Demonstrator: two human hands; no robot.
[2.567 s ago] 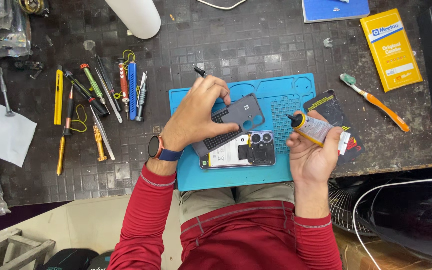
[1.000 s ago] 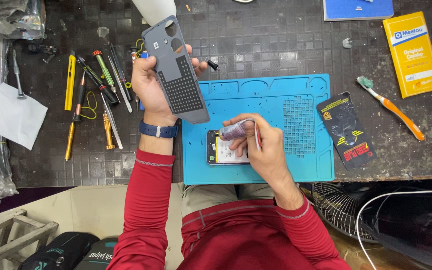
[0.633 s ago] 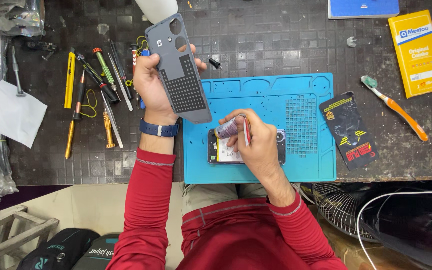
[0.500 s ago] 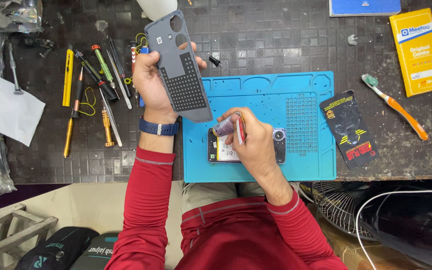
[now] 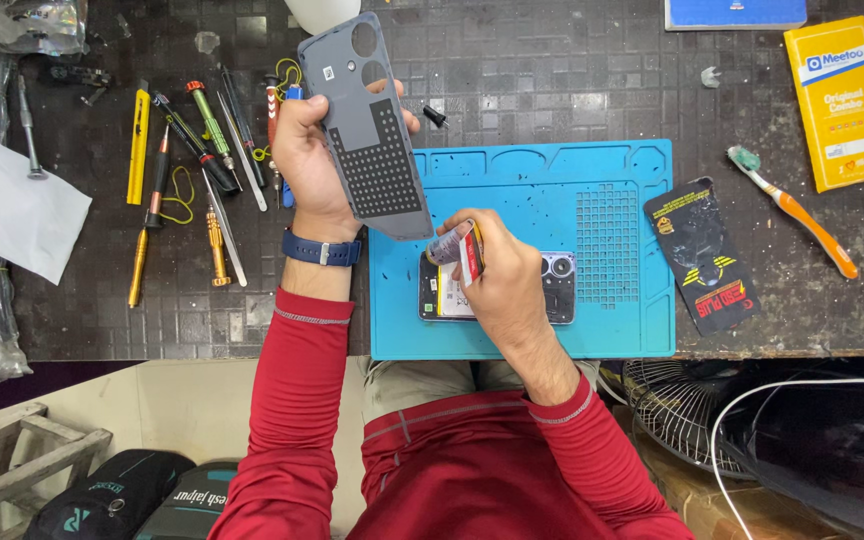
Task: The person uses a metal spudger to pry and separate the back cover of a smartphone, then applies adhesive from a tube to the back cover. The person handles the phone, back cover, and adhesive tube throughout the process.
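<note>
dark tiled worktop (image 5: 552, 90), blue mat (image 5: 512, 180) centred. i see left hand (image 5: 307, 150) fingers wrapped round grey back cover (image 5: 367, 125), raised off the mat; right hand (image 5: 497, 275) fingers pinch small tube (image 5: 457, 248) over opened phone (image 5: 560, 285). screwdrivers (image 5: 202, 160) lie left.

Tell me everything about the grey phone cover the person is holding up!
The grey plastic phone back cover is a long flat panel with two round camera holes near its top and a dark grid of dots across its middle. The left hand grips its left edge, holding it tilted above the dark tiled table.
</note>
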